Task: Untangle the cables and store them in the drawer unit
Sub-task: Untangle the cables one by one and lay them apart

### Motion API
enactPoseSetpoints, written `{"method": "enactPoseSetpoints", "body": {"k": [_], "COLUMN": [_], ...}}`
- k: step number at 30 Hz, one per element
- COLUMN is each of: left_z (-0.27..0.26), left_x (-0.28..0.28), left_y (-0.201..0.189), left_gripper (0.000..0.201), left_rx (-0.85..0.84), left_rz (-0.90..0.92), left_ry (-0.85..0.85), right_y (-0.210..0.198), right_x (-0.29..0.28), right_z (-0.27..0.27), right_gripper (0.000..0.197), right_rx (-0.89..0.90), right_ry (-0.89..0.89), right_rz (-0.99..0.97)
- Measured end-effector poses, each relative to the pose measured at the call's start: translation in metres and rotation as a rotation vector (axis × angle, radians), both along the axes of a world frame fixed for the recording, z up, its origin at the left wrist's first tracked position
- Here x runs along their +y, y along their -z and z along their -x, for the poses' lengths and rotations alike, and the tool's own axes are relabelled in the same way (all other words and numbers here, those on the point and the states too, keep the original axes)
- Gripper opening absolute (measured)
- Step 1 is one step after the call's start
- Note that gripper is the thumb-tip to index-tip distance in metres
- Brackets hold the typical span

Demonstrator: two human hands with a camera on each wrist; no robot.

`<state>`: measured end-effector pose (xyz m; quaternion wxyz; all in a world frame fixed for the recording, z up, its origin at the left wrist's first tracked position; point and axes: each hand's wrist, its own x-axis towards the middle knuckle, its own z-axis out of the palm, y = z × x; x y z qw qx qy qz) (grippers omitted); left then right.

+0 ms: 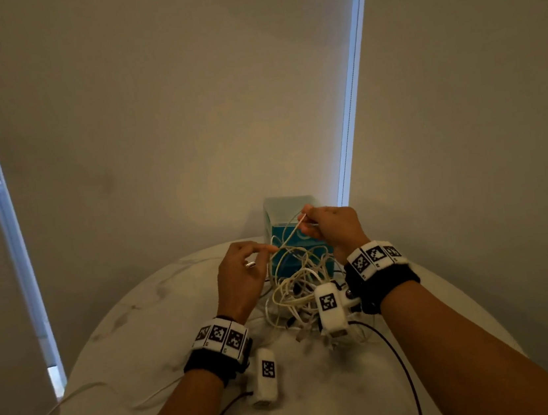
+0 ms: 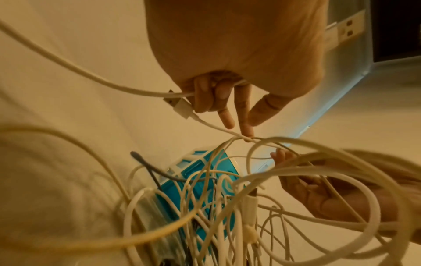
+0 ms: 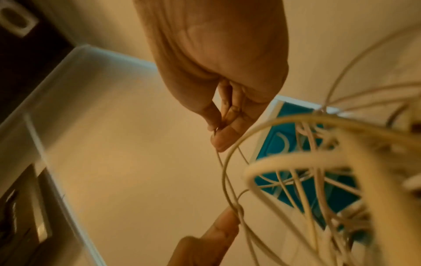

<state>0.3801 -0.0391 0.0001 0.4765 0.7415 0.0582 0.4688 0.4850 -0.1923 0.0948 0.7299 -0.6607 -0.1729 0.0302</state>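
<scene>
A tangle of white cables (image 1: 301, 290) lies on the round white table (image 1: 135, 327), in front of the teal drawer unit (image 1: 294, 225). My left hand (image 1: 261, 257) holds a white cable's USB plug (image 2: 180, 106) in its curled fingers. Its index finger (image 2: 246, 126) stretches out and touches a crossing of strands. My right hand (image 1: 307, 222) is raised before the drawer unit and pinches a thin white cable (image 3: 219, 160) between thumb and fingers. Loops hang from both hands down into the tangle (image 2: 227, 216). The drawer unit (image 3: 284, 144) shows behind the strands; its drawers look closed.
One white cable (image 1: 81, 393) trails across the left of the table and over its edge. A black cord (image 1: 401, 367) runs from my right wrist toward the near edge. Closed blinds stand right behind the table.
</scene>
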Motion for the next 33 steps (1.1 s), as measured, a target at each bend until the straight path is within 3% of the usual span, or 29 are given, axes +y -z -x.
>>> {"method": "enactPoseSetpoints", "body": {"k": [1, 5, 7, 9, 13, 16, 19, 22, 24, 28, 33], "left_z": [0.0, -0.003, -0.003, -0.002, -0.001, 0.001, 0.004, 0.009, 0.009, 0.009, 0.012], "left_x": [0.0, 0.001, 0.006, 0.011, 0.017, 0.021, 0.019, 0.011, 0.012, 0.014, 0.011], "left_y": [-0.001, 0.003, 0.006, 0.009, 0.01, 0.01, 0.006, -0.001, 0.0, 0.004, -0.001], "left_gripper": [0.01, 0.049, 0.051, 0.045, 0.021, 0.021, 0.028, 0.02, 0.018, 0.03, 0.026], "left_rx": [0.025, 0.211, 0.249, 0.296, 0.387, 0.413, 0.321, 0.247, 0.204, 0.198, 0.285], "left_rz": [0.015, 0.032, 0.042, 0.052, 0.029, 0.061, 0.108, 0.092, 0.067, 0.124, 0.078], "left_ry": [-0.017, -0.142, -0.113, -0.061, -0.018, 0.007, 0.096, 0.13, 0.098, 0.052, 0.129], "right_y": [0.002, 0.008, 0.008, 0.009, 0.008, 0.006, 0.01, 0.018, 0.022, 0.026, 0.028], "right_x": [0.001, 0.003, 0.003, 0.002, -0.002, -0.007, -0.007, -0.002, 0.002, 0.008, 0.013], "right_z": [0.002, 0.01, 0.014, 0.014, 0.005, -0.006, -0.01, -0.01, -0.009, -0.011, -0.009], "right_gripper": [0.021, 0.02, 0.011, 0.017, 0.018, 0.013, 0.03, 0.03, 0.027, 0.029, 0.028], "right_rx": [0.046, 0.11, 0.182, 0.181, 0.117, 0.105, 0.085, 0.012, -0.032, -0.203, -0.245], "right_ry": [-0.016, -0.129, -0.272, -0.333, -0.174, -0.088, -0.001, 0.096, 0.113, 0.1, 0.188], "right_rz": [-0.04, -0.005, 0.014, 0.053, 0.055, -0.055, -0.217, -0.242, -0.183, 0.144, 0.153]}}
